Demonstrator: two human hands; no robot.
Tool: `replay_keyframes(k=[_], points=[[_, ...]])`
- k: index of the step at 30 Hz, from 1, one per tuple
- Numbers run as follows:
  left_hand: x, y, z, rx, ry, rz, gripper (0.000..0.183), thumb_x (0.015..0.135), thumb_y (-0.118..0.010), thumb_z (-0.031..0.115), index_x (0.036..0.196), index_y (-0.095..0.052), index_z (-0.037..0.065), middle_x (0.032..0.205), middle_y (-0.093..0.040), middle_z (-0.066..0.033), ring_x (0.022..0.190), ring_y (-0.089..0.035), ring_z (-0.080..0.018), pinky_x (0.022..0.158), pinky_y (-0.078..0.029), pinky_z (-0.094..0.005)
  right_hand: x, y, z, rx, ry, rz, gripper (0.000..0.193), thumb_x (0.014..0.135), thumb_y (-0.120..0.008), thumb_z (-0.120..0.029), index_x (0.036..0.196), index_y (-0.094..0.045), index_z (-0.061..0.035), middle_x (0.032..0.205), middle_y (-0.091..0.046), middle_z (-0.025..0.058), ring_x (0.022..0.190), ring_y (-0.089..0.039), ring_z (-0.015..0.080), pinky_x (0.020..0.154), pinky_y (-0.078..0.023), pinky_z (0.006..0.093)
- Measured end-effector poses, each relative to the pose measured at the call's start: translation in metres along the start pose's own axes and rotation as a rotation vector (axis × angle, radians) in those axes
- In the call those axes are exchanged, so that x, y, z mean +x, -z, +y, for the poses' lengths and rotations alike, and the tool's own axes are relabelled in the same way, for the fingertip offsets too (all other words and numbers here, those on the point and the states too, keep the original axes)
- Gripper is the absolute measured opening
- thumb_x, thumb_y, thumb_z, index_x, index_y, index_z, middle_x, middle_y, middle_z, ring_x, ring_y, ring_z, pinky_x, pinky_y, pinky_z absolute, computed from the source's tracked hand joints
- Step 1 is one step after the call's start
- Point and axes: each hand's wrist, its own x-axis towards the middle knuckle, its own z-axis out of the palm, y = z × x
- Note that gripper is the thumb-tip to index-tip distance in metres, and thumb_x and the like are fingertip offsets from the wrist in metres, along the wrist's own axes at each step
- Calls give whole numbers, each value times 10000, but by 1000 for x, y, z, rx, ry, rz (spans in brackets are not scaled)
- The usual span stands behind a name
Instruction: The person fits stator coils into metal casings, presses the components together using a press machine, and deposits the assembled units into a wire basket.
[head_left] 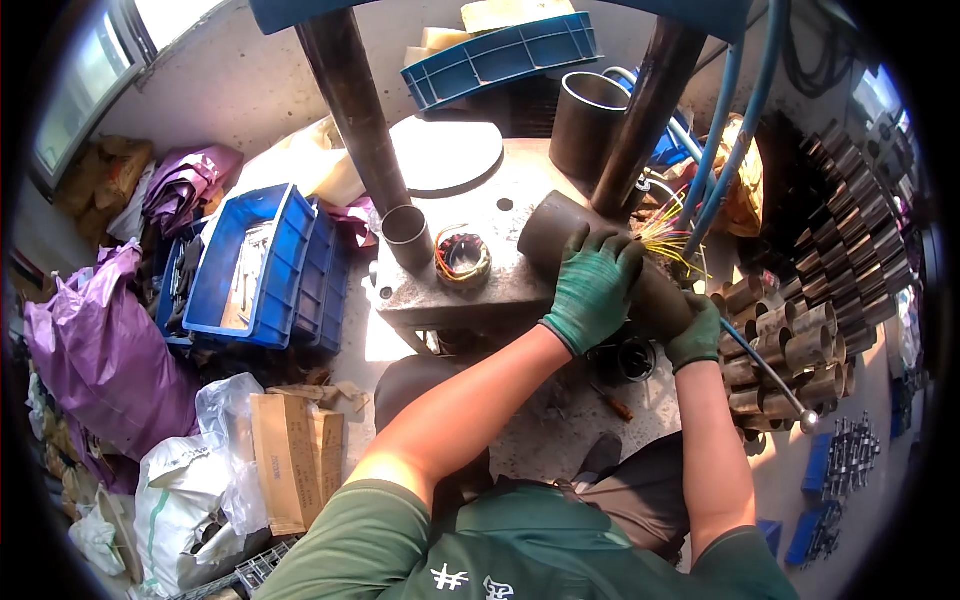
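Note:
A thick dark metal tube (553, 232) lies tilted across the right front of the press table (470, 312). My left hand (597, 288), in a green work glove, lies over its middle with the fingers bent around it. At the tube's near right end, my right hand (697, 335), gloved alike, grips the rim; its fingertips are partly hidden. Thin yellow and pink wires (668, 236) fan out just behind the tube; where they start is hidden. Left of it on the table sit a wound coil ring (463, 260) and a short upright steel tube (406, 238).
Two press columns (352, 110) rise from the table. A wide dark cylinder (588, 125) stands at the back. A lever with a ball knob (808, 420) juts out near stacked metal tubes (800, 345) on the right. Blue crates (250, 270) and purple sacks (110, 350) stand left.

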Motion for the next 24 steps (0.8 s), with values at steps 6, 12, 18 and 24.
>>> replay_keyframes(k=[6, 12, 18, 24], points=[[-8, 11, -23, 37, -1, 145, 372, 876, -763, 176, 1223, -636, 132, 1206, -670, -91, 1177, -614, -330, 1120, -388, -547, 29, 24, -2, -139, 252, 78, 276, 854, -616, -186, 1104, -684, -92, 1150, -698, 193, 1002, -679, 410, 919, -606, 573], [-12, 27, -49, -182, -31, 271, 459, 747, -699, -95, 1162, -655, 97, 1085, -700, -126, 1099, -670, -367, 1183, -393, -532, 23, -2, 8, 41, 107, 67, 216, 848, -630, -148, 1050, -690, -101, 1088, -693, 168, 920, -674, 391, 888, -611, 556], [8, 49, -62, -803, 555, 642, 569, 744, -493, -178, 1288, -566, -27, 1327, -620, -164, 1248, -621, -259, 1134, -495, -385, 26, -25, 19, -106, 484, 128, 202, 831, -716, -79, 1032, -698, -61, 1030, -695, 131, 895, -664, 304, 861, -577, 443], [18, 72, -119, -776, 572, 414, 439, 931, -691, 35, 1359, -597, 8, 1396, -565, -229, 1337, -535, -326, 1154, -441, -439, 16, -53, 32, -257, 842, -9, 282, 881, -710, 38, 1157, -702, -14, 1030, -694, 49, 908, -630, 150, 868, -536, 288]])
